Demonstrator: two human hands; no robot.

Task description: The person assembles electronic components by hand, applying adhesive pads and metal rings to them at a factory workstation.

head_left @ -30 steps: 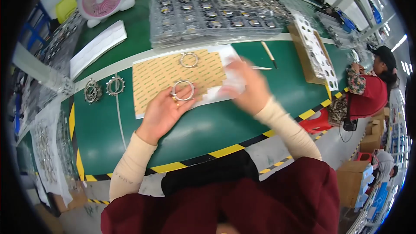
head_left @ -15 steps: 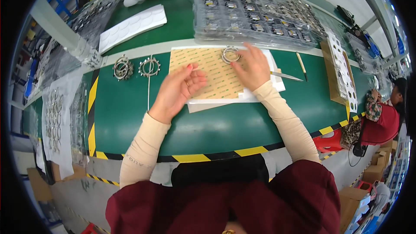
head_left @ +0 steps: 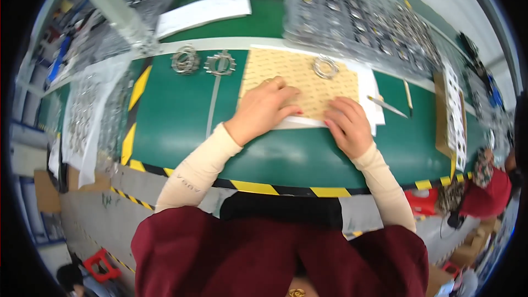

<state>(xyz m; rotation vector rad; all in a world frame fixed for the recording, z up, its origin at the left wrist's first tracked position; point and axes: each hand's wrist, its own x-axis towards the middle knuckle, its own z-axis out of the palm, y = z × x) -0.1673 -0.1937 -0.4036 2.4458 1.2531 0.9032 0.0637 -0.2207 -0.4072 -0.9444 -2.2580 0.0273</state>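
Since the earlier frame, the right hand point(head_left: 352, 127) had dropped from the metal rings point(head_left: 317, 67) to the near right part of the tan sheet point(head_left: 275, 69), and the left hand point(head_left: 265, 104) had come down on its left half. The left grip was slack, fingers parted; whether the right fingertips pinched anything, I could not tell. The sheet lay midway along the desk point(head_left: 297, 159), between its far rail point(head_left: 220, 45) and striped near edge. It looked light, thin and easily creased, best lifted by a free corner; the rings seemed stiff and perhaps slippery, best taken by the rim. The green top was smooth, slightly glossy, with tweezers point(head_left: 389, 107) towards its right edge. Beyond the rail stood a clear tray point(head_left: 308, 36); a co-worker point(head_left: 487, 192) was past the right edge.
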